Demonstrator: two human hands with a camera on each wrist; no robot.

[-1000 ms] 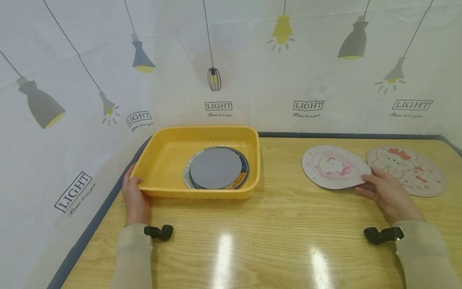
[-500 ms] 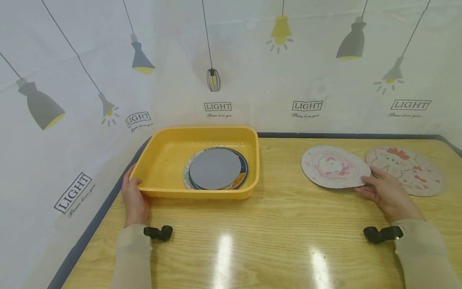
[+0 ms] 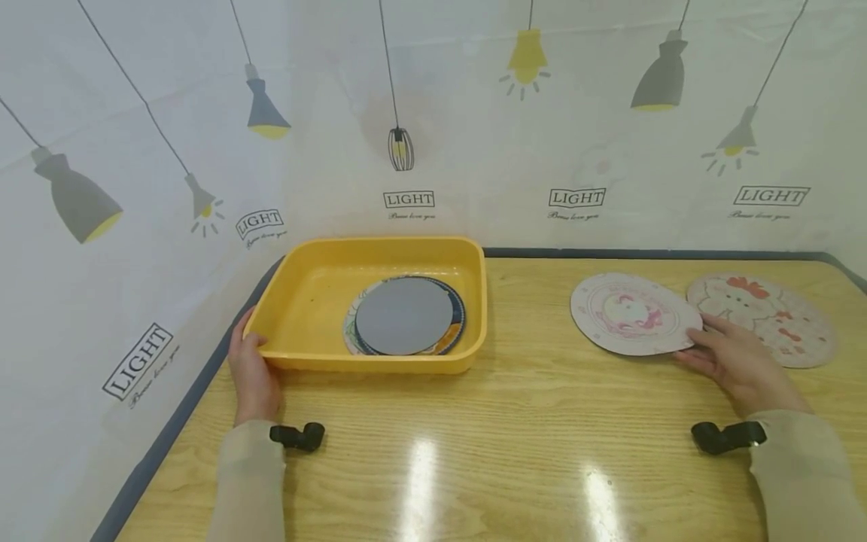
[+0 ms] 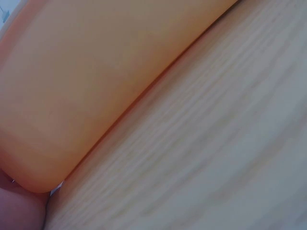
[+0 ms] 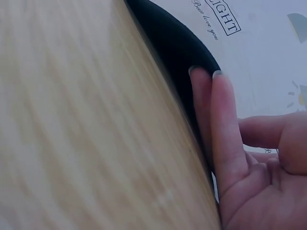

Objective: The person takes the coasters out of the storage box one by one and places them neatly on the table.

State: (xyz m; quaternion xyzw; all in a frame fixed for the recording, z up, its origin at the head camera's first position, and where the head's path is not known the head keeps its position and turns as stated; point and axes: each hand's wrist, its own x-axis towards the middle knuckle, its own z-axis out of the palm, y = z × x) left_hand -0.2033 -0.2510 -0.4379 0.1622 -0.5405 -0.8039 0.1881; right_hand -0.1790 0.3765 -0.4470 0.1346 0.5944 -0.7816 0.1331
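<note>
My left hand point(image 3: 254, 369) grips the front left corner of a yellow plastic bin point(image 3: 379, 363), thumb at the rim. The bin's outer wall point(image 4: 96, 86) fills much of the left wrist view. Inside the bin lies a stack of round pads, a plain grey disc point(image 3: 404, 316) on top. My right hand point(image 3: 738, 361) pinches the right edge of a round pink-and-white mouse pad point(image 3: 630, 312), thumb on top and fingers beneath. Its dark underside point(image 5: 177, 43) shows in the right wrist view, tilted up off the table there. Beside it lies another round pad with a cartoon animal point(image 3: 799, 331), partly behind my hand.
The wooden table point(image 3: 501, 436) has a dark grey edge point(image 3: 528, 253) along its back and left side. White sheeting point(image 3: 474, 105) printed with lamps rises behind it and on the left. The bin stands in the back left corner, close to that sheeting.
My right hand and the pink-and-white mouse pad have shifted slightly to the right in the last half second. The left hand and the bin stay in place.
</note>
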